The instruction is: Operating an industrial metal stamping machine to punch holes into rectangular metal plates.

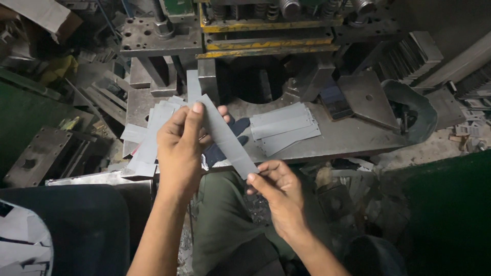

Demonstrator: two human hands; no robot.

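Holding one grey metal strip [227,137] between both hands, long axis slanted from upper left near the press bed [337,139] down to lower right over the lap. Left hand [180,148] pinched the upper end, fingers closed on it; right hand [279,191] gripped the lower corner with fingertips, nearer the body. Sat just beside a loose pile of strips [148,140] at left; a second stack of strips [284,128] lay flat on the bed, apart to the right.
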